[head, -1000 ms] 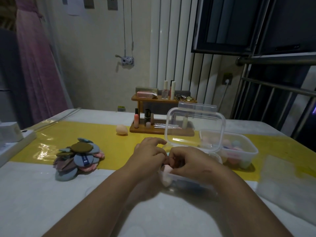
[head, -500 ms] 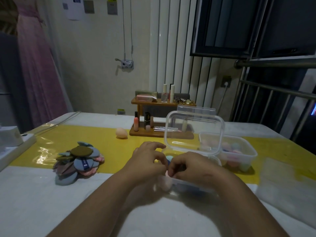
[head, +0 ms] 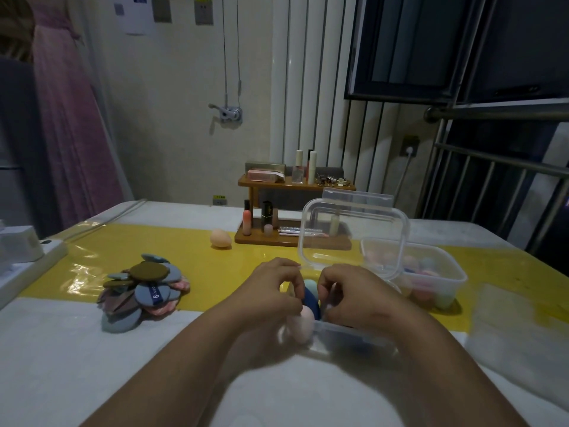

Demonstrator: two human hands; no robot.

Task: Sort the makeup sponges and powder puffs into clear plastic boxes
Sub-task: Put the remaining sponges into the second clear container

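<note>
Head view: my left hand and right hand curl over sponges in the near box; whether either grip clamps one, I cannot tell. I'd tuck them low; peach sponge lies at eleven o'clock.

The near box sits at the front of the surface, its lid upright behind it. A second box stands just right and behind. Puffs lie piled well left. A lone sponge lies just left of the rack at the back.
</note>
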